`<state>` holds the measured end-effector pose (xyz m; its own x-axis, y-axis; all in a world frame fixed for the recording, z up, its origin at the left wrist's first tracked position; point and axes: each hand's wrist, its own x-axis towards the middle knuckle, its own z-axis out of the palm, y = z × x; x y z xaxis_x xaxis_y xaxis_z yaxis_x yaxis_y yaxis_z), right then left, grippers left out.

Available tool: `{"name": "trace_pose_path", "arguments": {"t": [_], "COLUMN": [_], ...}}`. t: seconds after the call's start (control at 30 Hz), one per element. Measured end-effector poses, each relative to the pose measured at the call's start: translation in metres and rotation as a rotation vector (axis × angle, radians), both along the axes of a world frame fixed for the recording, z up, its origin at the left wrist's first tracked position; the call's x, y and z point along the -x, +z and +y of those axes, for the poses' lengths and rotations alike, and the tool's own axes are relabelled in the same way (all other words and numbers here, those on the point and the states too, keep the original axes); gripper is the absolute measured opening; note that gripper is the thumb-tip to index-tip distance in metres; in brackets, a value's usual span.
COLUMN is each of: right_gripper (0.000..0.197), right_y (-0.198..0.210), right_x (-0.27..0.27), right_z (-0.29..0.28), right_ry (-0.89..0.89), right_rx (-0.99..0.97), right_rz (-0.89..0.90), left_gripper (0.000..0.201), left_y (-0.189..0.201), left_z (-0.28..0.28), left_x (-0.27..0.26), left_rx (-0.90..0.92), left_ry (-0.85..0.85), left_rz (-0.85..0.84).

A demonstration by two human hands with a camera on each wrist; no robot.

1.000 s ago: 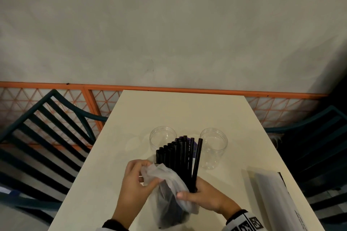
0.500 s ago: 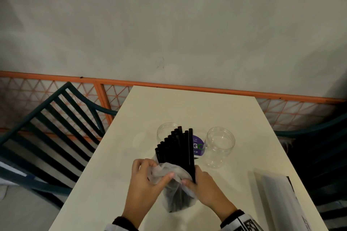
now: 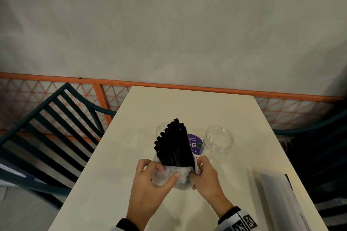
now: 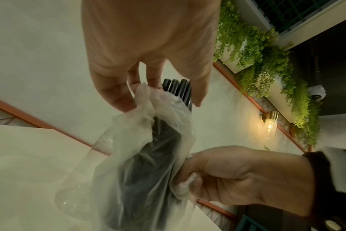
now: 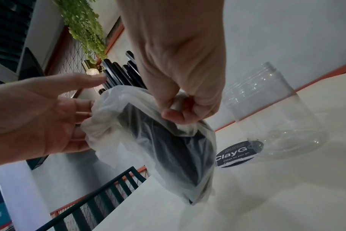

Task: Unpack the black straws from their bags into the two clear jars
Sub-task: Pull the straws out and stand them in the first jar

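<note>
A bundle of black straws (image 3: 174,146) stands tilted in a translucent plastic bag (image 3: 180,179) above the cream table (image 3: 187,103). My left hand (image 3: 167,171) pinches the bag's rim on the left; my right hand (image 3: 195,171) pinches it on the right. The wrist views show the bag (image 4: 148,156) bunched low, with straw tops (image 4: 176,87) bare above it. One clear jar (image 3: 218,144) stands open to the right of the straws. The other jar (image 3: 160,130) is mostly hidden behind them. The right wrist view shows my right hand (image 5: 178,112) gripping the bag (image 5: 168,148) beside the jar (image 5: 277,117).
A round purple sticker (image 3: 196,144) lies on the table between the jars. Another long plastic bag (image 3: 277,199) lies near the right edge. Dark slatted chairs stand on the left (image 3: 47,137) and right (image 3: 319,146). An orange railing (image 3: 206,88) runs behind the table.
Both hands have drawn the bag down along the straws, so more of the bundle stands bare. A straw that stuck out on the right now lies with the rest.
</note>
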<state>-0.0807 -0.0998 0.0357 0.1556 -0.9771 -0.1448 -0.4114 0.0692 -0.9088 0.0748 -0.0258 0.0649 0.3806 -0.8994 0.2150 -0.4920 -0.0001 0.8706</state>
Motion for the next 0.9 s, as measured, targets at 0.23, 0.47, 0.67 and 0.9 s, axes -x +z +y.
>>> {"name": "trace_pose_path", "arguments": {"t": [0.23, 0.47, 0.67, 0.9], "right_gripper": [0.021, 0.054, 0.03, 0.028], "right_y": [0.001, 0.004, -0.009, -0.011], "right_x": [-0.004, -0.001, 0.003, 0.002], "right_z": [0.0, 0.002, -0.011, -0.004], "right_ry": [0.088, 0.182, 0.07, 0.138], "right_rx": [-0.067, -0.124, -0.066, 0.078], "right_rz": [-0.195, -0.336, -0.351, -0.236], "left_gripper": [0.022, 0.016, 0.022, 0.019], "left_y": [0.003, 0.001, 0.006, 0.003], "left_z": [-0.006, -0.006, -0.001, -0.004], "left_x": [-0.007, -0.006, 0.0, 0.001], "left_rx": [0.0, -0.027, -0.041, -0.029], "left_ry": [0.091, 0.075, -0.141, -0.073], "left_rz": [-0.095, -0.034, 0.051, -0.007]}}
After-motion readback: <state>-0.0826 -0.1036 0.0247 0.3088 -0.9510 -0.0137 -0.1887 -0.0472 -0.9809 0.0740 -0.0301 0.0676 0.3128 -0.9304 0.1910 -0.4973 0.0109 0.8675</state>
